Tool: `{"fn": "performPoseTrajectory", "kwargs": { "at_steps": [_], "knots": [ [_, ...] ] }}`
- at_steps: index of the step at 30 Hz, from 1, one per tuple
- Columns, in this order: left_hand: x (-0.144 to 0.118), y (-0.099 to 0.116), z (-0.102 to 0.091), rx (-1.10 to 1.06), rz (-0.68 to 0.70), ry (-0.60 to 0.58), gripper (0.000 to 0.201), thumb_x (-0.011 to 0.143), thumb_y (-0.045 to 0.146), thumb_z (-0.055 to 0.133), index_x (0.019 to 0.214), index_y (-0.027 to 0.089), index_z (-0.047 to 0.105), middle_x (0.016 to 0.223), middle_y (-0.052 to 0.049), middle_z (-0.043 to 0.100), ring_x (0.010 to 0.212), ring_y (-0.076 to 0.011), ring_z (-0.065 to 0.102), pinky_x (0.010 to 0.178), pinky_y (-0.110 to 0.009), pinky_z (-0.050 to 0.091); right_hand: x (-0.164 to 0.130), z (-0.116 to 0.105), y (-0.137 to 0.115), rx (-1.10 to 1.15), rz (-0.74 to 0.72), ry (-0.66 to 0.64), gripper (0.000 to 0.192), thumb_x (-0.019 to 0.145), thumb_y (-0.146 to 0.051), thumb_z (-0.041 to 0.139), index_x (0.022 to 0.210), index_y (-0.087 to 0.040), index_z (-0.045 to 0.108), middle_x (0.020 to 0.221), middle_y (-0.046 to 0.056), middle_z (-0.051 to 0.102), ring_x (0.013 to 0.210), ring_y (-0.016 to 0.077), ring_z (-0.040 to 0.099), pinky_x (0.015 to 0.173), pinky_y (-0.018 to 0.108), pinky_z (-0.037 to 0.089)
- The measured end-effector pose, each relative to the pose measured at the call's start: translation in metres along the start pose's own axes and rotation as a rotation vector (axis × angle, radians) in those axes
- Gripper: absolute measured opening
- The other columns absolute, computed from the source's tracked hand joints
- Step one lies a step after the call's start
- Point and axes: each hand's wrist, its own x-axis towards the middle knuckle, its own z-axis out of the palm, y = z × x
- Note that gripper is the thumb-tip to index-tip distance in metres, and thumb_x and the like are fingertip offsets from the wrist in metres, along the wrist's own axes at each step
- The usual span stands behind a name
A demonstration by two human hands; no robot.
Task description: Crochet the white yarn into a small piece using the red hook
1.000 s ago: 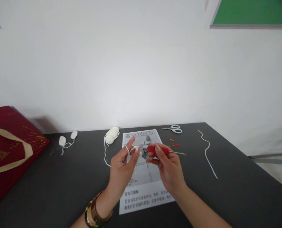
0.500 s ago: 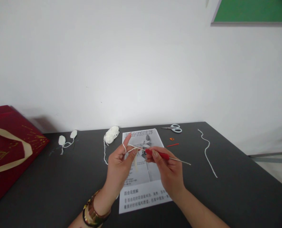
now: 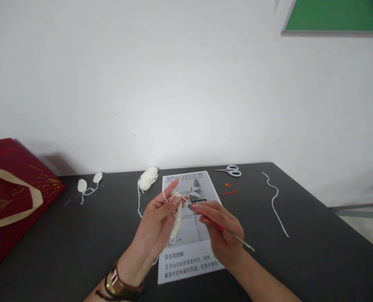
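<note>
Between thumb and fingers, my left hand [image 3: 159, 214] pinches a small white crochet piece [image 3: 176, 224], which hangs down below the fingertips. White yarn loops around its raised index finger. My right hand [image 3: 226, 228] is closed around a crochet hook [image 3: 216, 224] with a red grip and a metal shaft that sticks out toward the lower right. The hook's front end meets the yarn at my left fingertips; its exact tip is too small to make out. Both hands are over a printed pattern sheet [image 3: 191, 264]. A white yarn ball [image 3: 148, 178] lies behind my left hand, its strand trailing down.
Two white crocheted pieces [image 3: 82, 185] joined by yarn lie at the left, near a red gift bag [image 3: 19, 197]. To the right are scissors [image 3: 232, 170], an orange stitch marker [image 3: 228, 185], a red plastic needle [image 3: 229, 193] and a loose yarn strand [image 3: 275, 199]. A white wall stands behind the black table.
My right hand has tilted the hook so its rear end points lower. My left hand has turned, and more of the crochet piece shows hanging below the fingers.
</note>
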Motion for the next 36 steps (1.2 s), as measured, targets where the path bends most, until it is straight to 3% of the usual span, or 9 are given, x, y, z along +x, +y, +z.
{"fn": "performPoseTrajectory", "kwargs": {
  "at_steps": [5, 8, 22, 36],
  "knots": [
    [0.001, 0.007, -0.006, 0.071, 0.064, -0.013, 0.045, 0.073, 0.01, 0.072, 0.116, 0.019, 0.065, 0.072, -0.002, 0.072, 0.073, -0.0126, 0.067, 0.076, -0.025, 0.049, 0.005, -0.002, -0.001, 0.269, 0.301, 0.105, 0.02, 0.086, -0.015, 0.059, 0.097, -0.026, 0.071, 0.087, 0.003, 0.072, 0.073, 0.0164, 0.068, 0.066, 0.029, 0.057],
    [0.0, 0.009, -0.008, 0.109, 0.114, -0.047, 0.045, 0.073, 0.01, 0.072, 0.116, 0.021, 0.065, 0.07, 0.002, 0.069, 0.076, -0.0123, 0.067, 0.08, -0.025, 0.047, 0.007, -0.004, 0.001, 0.385, 0.381, 0.136, 0.013, 0.084, -0.021, 0.062, 0.093, -0.025, 0.072, 0.085, 0.003, 0.072, 0.07, 0.0164, 0.068, 0.065, 0.03, 0.057],
    [-0.005, 0.013, -0.014, 0.195, 0.193, -0.162, 0.046, 0.076, 0.012, 0.07, 0.119, 0.026, 0.064, 0.072, 0.003, 0.067, 0.076, -0.0119, 0.065, 0.08, -0.025, 0.045, 0.01, -0.013, 0.001, 0.475, 0.376, 0.087, 0.011, 0.084, -0.023, 0.064, 0.092, -0.024, 0.072, 0.081, 0.003, 0.07, 0.07, 0.016, 0.067, 0.065, 0.03, 0.056],
    [-0.007, 0.022, -0.02, 0.273, 0.164, -0.266, 0.042, 0.071, 0.01, 0.073, 0.11, 0.026, 0.07, 0.071, 0.0, 0.067, 0.069, -0.014, 0.065, 0.07, -0.027, 0.048, 0.016, -0.023, -0.003, 0.484, 0.4, 0.028, 0.011, 0.082, -0.028, 0.066, 0.088, -0.023, 0.073, 0.077, 0.004, 0.069, 0.066, 0.0184, 0.067, 0.061, 0.033, 0.054]
  ]
}}
